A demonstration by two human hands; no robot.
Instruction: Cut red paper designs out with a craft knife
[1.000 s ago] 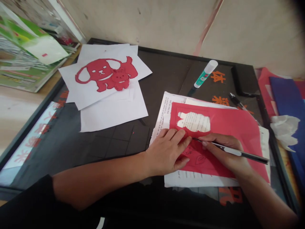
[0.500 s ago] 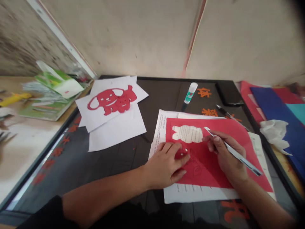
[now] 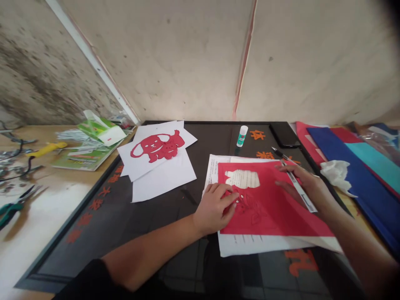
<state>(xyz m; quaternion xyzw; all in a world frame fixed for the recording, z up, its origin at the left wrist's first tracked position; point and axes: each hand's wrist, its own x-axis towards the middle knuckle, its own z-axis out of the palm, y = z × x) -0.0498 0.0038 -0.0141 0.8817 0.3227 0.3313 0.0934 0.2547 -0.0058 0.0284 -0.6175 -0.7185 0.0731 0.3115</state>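
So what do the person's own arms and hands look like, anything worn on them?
Both hands are bare: no gloves, rings or watch show on the left hand or the right hand. The left forearm is uncovered up to a black sleeve near the elbow. The right forearm is uncovered as far as the picture reaches; any sleeve there is out of view.

Under the left fingers (image 3: 229, 196): red paper (image 3: 281, 212), faint drawn outlines, one cut window of white with grey print. Beneath it, white printed pages (image 3: 250, 246). In the right fingers (image 3: 286, 186): silver-and-white knife (image 3: 300, 187). Below all, black mat (image 3: 150, 225), faint grid, orange-red characters. Left of the left fingers, red dog cut-out (image 3: 158, 146) on white sheets (image 3: 162, 181). Beyond the fingers, white glue stick (image 3: 241, 136), green label. Right of the right fingers, white tissue (image 3: 336, 173), dark blue paper (image 3: 356, 175).
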